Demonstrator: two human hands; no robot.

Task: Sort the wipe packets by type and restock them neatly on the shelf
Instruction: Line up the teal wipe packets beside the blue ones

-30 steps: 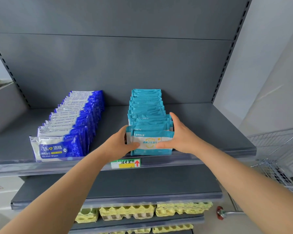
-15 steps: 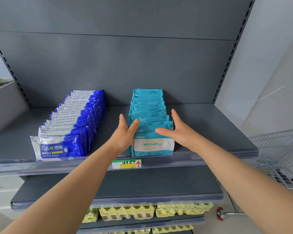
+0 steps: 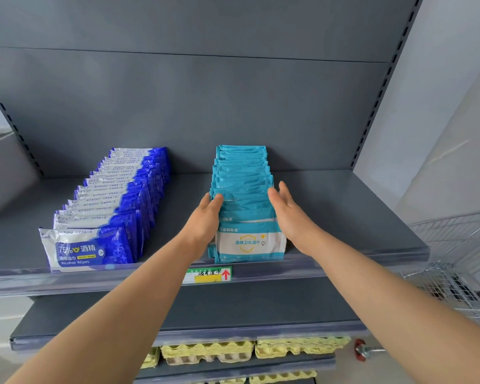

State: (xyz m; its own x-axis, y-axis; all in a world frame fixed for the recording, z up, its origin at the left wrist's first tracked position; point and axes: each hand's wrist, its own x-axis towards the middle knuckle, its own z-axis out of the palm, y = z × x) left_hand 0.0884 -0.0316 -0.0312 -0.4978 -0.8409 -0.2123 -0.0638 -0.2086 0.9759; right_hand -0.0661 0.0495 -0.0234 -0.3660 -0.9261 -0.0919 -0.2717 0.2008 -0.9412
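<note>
Row of teal plastic wipe packets (image 3: pixel 241 176) is stood mid-way along the grey metal shelf (image 3: pixel 344 212), long axis run front edge to back. It is flanked w/ flat, straight-fingered hands, nothing gripped: left hand (image 3: pixel 205 223) laid on its left side, right hand (image 3: pixel 291 217) against its right side, both equally near. Blue-and-white packet row (image 3: pixel 117 206) is set well apart, toward left edge.

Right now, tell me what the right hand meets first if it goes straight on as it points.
The right hand points back along the right flank of the teal packet row, so it would probably brush those packet edges first, then the shelf's back panel, though depth is unclear.
</note>
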